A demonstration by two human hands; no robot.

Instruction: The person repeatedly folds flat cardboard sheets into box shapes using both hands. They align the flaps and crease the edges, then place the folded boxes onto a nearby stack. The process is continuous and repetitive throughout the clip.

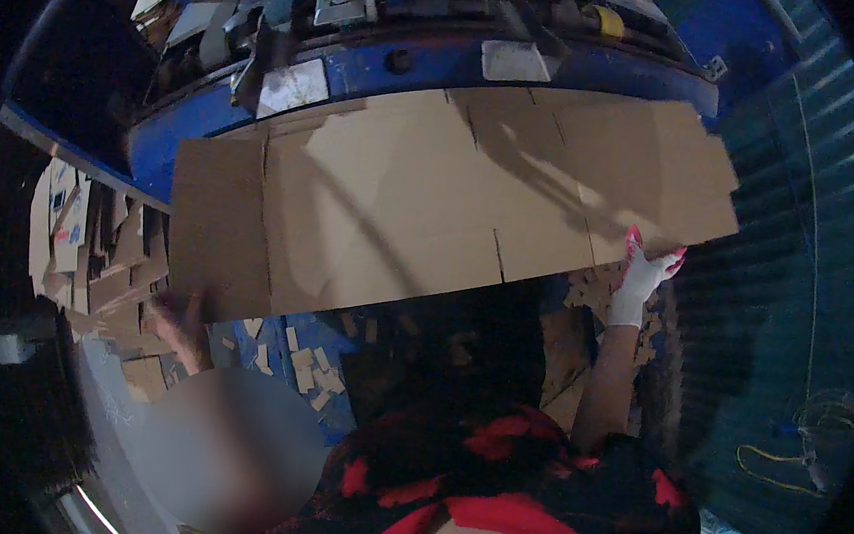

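A long, flat cardboard box blank (392, 204), brown with creases and short slits along its edges, stretches across the middle of the view. At its near right edge my right hand (644, 279), in a white glove with red fingertips, grips the board with the thumb on top. My left hand (179, 330) is closed at the near left corner, slightly smeared, and its fingers are partly hidden below the board. The blank's far side rests against or over the front of a blue machine (398, 61); the exact contact is hidden.
Stacked cardboard pieces (113, 242) stand at the left beside the machine. Small cardboard scraps (313, 374) litter the floor beneath the blank. A green corrugated wall (777, 285) rises on the right, with a yellow cord (772, 470) near it.
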